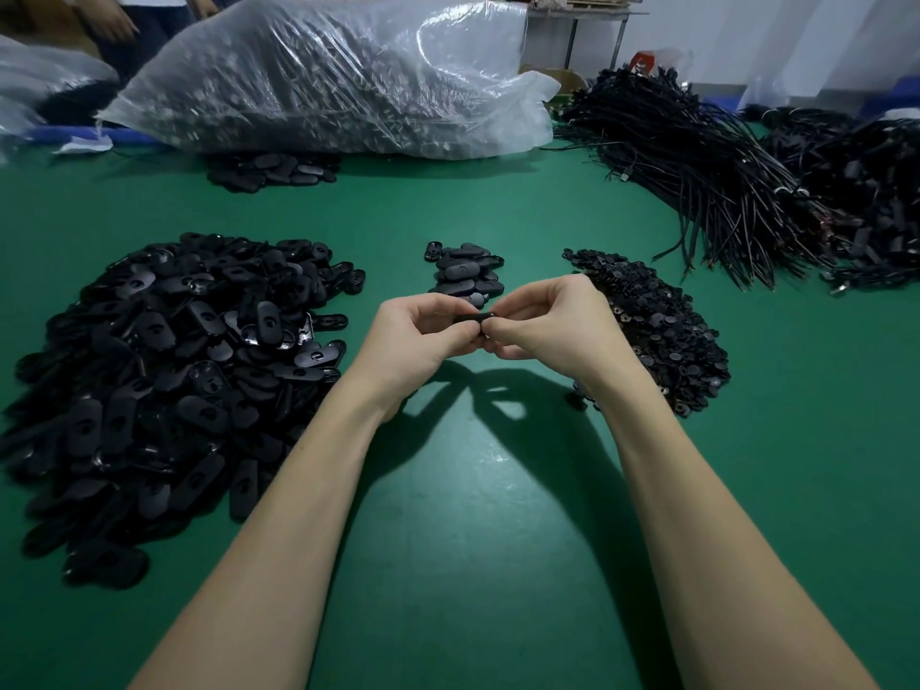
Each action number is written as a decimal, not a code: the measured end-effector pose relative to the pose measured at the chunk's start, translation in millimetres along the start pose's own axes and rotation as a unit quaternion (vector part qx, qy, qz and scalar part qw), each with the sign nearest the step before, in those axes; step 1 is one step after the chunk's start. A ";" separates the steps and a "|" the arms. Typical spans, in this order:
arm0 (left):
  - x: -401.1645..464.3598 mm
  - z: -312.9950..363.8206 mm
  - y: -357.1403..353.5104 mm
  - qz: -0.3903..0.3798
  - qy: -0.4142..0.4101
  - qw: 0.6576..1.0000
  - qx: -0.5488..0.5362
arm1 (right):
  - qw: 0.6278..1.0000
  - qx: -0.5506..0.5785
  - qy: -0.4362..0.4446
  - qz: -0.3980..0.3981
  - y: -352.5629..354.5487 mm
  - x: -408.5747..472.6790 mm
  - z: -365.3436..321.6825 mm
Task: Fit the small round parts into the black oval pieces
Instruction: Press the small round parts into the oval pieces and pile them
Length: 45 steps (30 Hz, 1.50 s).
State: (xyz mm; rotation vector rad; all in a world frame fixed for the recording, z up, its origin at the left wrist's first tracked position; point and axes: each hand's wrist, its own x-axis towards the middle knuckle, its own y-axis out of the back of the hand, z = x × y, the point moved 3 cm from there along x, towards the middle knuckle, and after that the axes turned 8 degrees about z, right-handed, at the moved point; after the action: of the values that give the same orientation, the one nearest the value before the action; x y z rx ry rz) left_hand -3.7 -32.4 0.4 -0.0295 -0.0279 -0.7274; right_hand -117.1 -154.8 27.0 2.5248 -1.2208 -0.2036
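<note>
One black oval piece (474, 318) is held edge-on above the green table, between the fingers of both hands, so only its thin dark rim shows and whether a round part sits in it cannot be told. A big loose heap of black oval pieces (169, 385) lies at the left, many showing a small hole near one end, and a smaller pile of oval pieces (465, 273) lies just beyond the held one. The small round parts (657, 331) form a dark, flat-disc heap at the right.

Four oval-piece heaps (164, 371), two plastic bags (338, 72).
</note>
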 end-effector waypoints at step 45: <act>6.6 -6.2 -4.4 0.084 0.070 0.994 -0.020 | 0.946 -0.273 0.165 -0.061 -84.9 73.2 -61.2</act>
State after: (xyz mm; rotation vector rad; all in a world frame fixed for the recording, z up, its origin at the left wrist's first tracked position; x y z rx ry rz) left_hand -1.6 -40.3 -5.5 -0.0192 0.1226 -0.5604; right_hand 7.3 -148.8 55.4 2.0417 -0.7478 -0.1184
